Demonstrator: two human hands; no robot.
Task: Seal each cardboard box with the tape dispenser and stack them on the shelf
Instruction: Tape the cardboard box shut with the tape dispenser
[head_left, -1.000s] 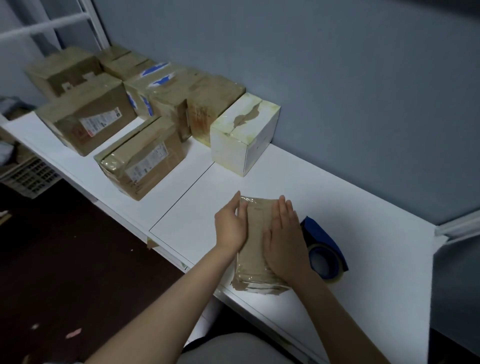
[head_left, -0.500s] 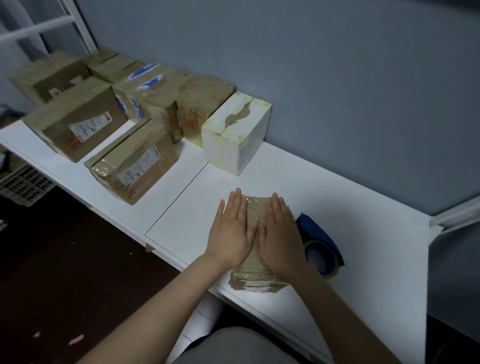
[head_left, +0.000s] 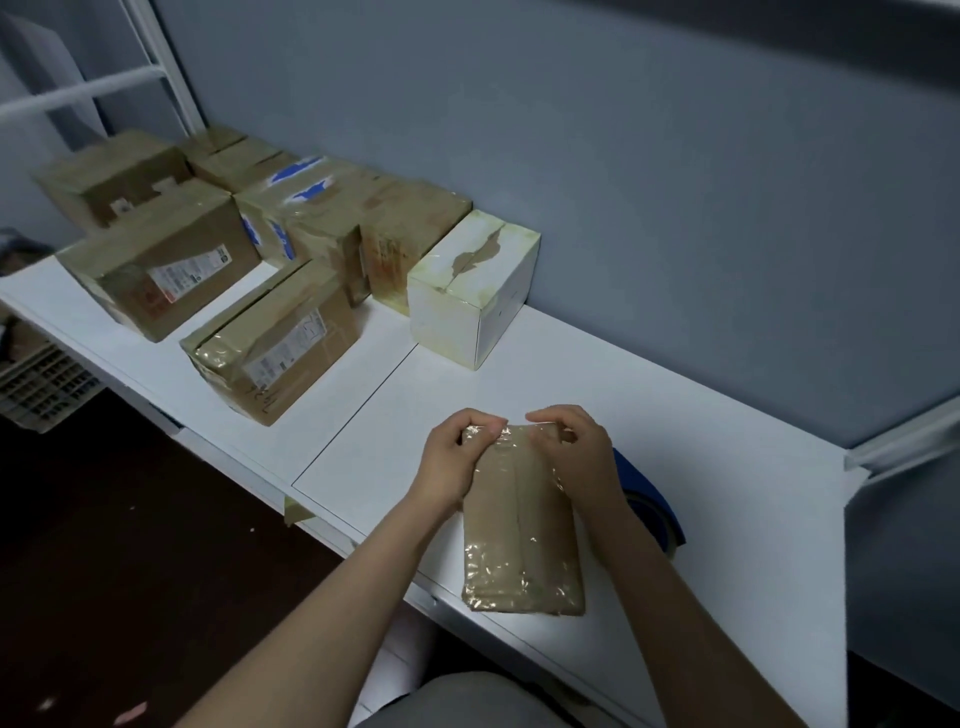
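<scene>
A small flat cardboard box (head_left: 522, 525), wrapped in glossy clear tape, lies on the white table (head_left: 727, 509) near its front edge. My left hand (head_left: 457, 457) grips the box's far left corner with curled fingers. My right hand (head_left: 576, 457) grips the far right corner the same way. The blue tape dispenser (head_left: 652, 504) lies on the table just right of the box, partly hidden behind my right wrist.
A white box (head_left: 467, 296) stands against the grey wall. Left of it, several taped brown boxes (head_left: 275, 343) sit on the white surface. A white shelf frame (head_left: 156, 73) rises at the far left. A crate (head_left: 41, 384) stands on the dark floor.
Both hands slid from lying flat on the box's top to its far edge, and their fingers have curled round the far corners. The near half of the box is now uncovered.
</scene>
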